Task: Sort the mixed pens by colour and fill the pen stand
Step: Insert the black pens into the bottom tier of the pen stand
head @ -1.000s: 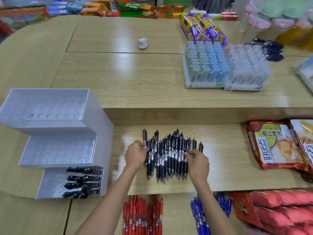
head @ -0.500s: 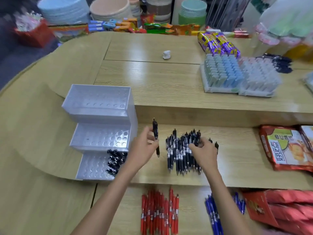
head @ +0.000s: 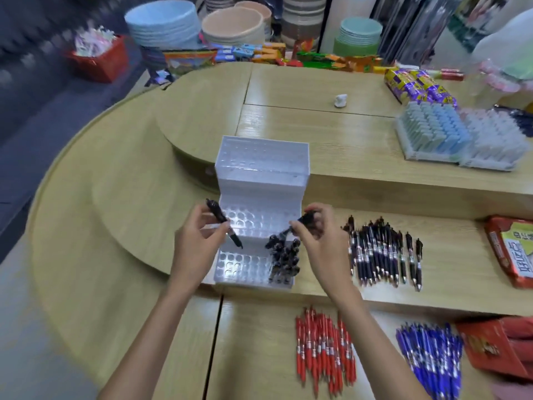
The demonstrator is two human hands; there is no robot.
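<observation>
A white three-tier pen stand (head: 261,166) stands on the middle wooden shelf. Several black pens (head: 284,259) stand in the right holes of its lowest tier. My left hand (head: 199,243) pinches one black pen (head: 223,222) tilted over the stand's left side, tip down. My right hand (head: 317,236) grips another black pen (head: 305,219) just above the filled holes. A pile of black pens (head: 383,252) lies to the right of the stand. Red pens (head: 324,350) and blue pens (head: 429,359) lie in separate piles on the lower shelf.
Snack packets (head: 507,249) lie at the right edge of the middle shelf and below (head: 496,345). On the top shelf sit trays of erasers (head: 450,137), purple packets (head: 415,85) and a small white object (head: 341,100). Stacked bowls (head: 164,24) stand behind.
Both hands left the black pile and moved left over the stand, each now holding a black pen. The camera swung left, bringing the stand to the centre.
</observation>
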